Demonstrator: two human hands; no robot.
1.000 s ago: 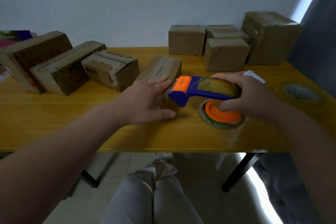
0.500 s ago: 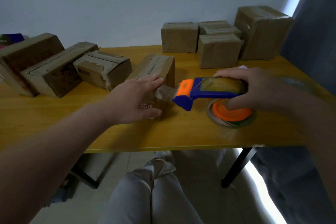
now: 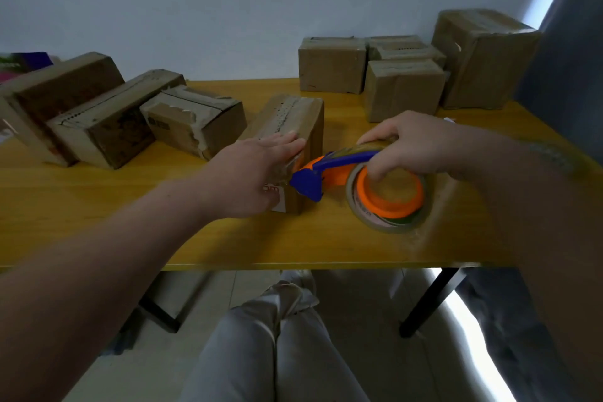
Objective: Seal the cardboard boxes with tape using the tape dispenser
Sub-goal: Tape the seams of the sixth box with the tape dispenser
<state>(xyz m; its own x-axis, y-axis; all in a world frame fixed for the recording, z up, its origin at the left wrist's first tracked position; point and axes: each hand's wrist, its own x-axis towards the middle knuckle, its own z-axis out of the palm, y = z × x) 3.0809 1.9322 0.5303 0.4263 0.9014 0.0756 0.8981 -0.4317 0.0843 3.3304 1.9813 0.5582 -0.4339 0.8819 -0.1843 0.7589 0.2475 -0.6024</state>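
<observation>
We see our left hand (image 3: 257, 173) lying flat on the near end of the middle box (image 3: 293, 117); its fingers are straight and close together, they point toward one o'clock, and they grip nothing; the palm covers the near top edge of this box. Our right hand (image 3: 414, 147) is closed round the tape dispenser (image 3: 329, 169); the fingers are wrapped over the blue handle, and one finger or the thumb, we cannot tell which, reaches down to the orange hub of the tape roll (image 3: 388, 202). The blue and orange nose of the dispenser is at the near right corner of the middle box, at three o'clock from our left fingertips; the picture is blurred there, so we cannot tell if it touches our fingers. The roll hangs low over the counter (image 3: 130, 205); whether it rests on the wood we cannot tell.

The middle box stands near the centre of the counter; a seam runs along its top. At ten o'clock from it three boxes (image 3: 107, 120) lie side by side; at one o'clock four boxes (image 3: 404, 88) stand together by the wall.
</observation>
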